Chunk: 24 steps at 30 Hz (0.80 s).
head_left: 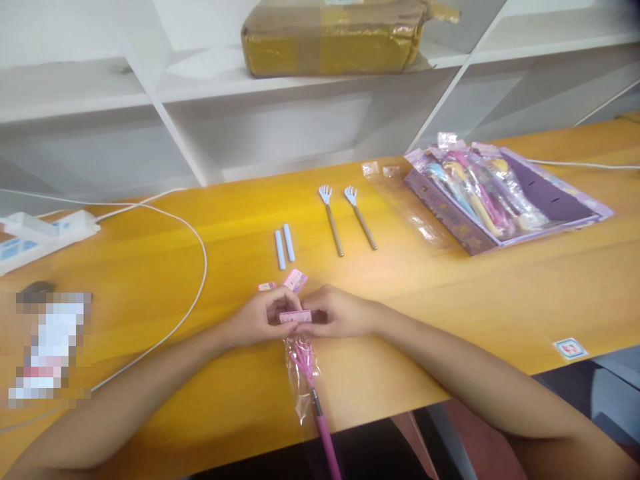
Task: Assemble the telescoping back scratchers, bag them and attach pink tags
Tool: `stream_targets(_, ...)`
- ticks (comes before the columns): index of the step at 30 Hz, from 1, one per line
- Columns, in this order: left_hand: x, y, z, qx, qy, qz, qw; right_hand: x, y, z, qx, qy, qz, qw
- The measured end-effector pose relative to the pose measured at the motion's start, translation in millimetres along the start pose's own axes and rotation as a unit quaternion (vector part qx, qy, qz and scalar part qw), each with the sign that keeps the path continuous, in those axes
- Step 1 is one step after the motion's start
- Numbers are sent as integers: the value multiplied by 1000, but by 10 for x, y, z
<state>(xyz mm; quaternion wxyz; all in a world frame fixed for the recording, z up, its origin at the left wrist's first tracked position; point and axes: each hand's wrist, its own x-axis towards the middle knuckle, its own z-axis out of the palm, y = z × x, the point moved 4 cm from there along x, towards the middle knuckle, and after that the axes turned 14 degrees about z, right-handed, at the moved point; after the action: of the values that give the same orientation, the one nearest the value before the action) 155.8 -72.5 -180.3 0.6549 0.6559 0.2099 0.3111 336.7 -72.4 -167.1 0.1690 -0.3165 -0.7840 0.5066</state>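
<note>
My left hand (265, 316) and my right hand (340, 312) meet at the middle of the table, fingers pinching the two ends of a small pink header card (295, 317). Below the card hangs a clear plastic bag (300, 393). Inside it is a pink back scratcher (327, 440), claw end up, its handle reaching past the table's front edge. Just beyond my fingers lie a pink printed card (295, 281) and a smaller pink piece (267, 286). Two light-blue tubes (280, 250) rest behind these, left of two back scratchers with white claws and metal rods (335, 230).
At the right, a purple box (560, 193) holds several bagged back scratchers (475, 187). Empty clear wrappers (420, 213) lie beside it. A power strip (50, 233) and white cable (205, 260) are at the left. A taped carton (330, 40) sits on the shelf behind.
</note>
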Motion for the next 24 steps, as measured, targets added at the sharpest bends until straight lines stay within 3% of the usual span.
stream_targets(11, -4, 3, -5, 9, -7, -1, 1000, 6, 17, -6, 8, -55, -10, 998)
stream_targets(24, -3, -2, -10, 19, -18, 8, 1000, 10, 20, -5, 25, -55, 7, 998)
